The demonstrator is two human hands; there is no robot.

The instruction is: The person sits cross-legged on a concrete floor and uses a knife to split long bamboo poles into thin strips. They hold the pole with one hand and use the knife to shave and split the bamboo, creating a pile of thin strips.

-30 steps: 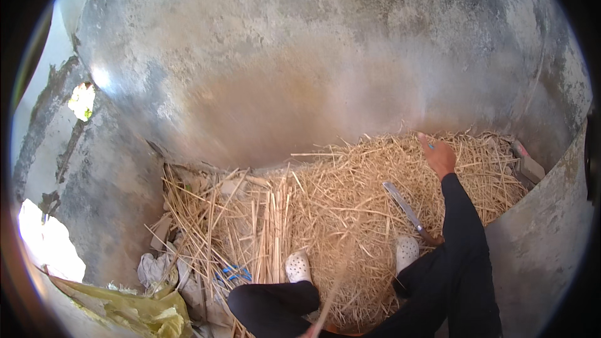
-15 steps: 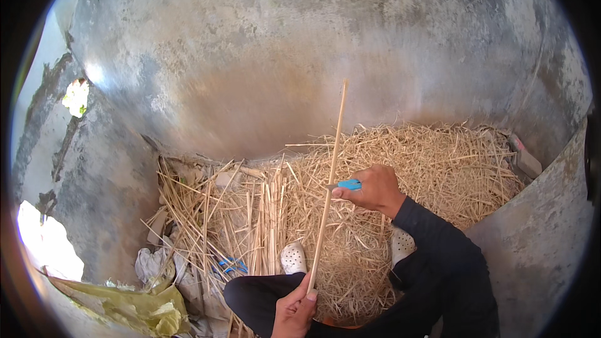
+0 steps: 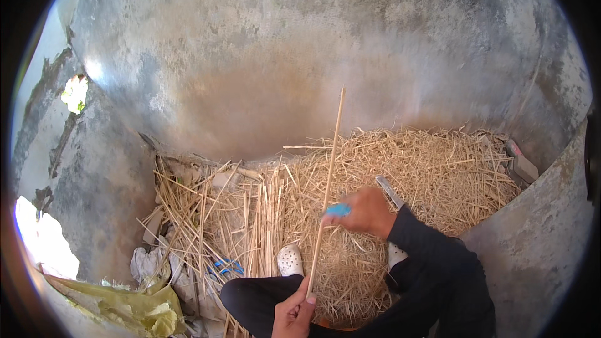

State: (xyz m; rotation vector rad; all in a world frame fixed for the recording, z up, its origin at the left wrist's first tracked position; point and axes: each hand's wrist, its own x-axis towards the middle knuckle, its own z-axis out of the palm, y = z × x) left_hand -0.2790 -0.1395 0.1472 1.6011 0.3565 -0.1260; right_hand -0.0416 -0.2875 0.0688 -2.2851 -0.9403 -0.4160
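Note:
My left hand (image 3: 293,314) is closed around the lower end of a long, thin, pale stick (image 3: 332,169), which looks like bamboo. The stick slants up and away from me over the straw, its far tip against the wall behind. My right hand (image 3: 368,213), blurred by motion, is closed on a small blue-handled knife (image 3: 339,210) held at the stick's middle. Its blade cannot be made out now. A flat grey metal strip (image 3: 389,191) shows just beyond my right hand; whether it is held or lies on the straw, I cannot tell.
Loose straw shavings (image 3: 444,175) are heaped ahead and right. Pale split sticks (image 3: 266,219) lie left, near a blue item (image 3: 226,266) and a yellowish plastic sheet (image 3: 119,307). A concrete wall (image 3: 300,50) curves behind. My white perforated shoe (image 3: 290,260) stands near the stick.
My right hand has moved down along the stick, toward my left hand, with the knife. The grey strip has come into view. My left hand keeps its hold; the stick's tip sits slightly lower.

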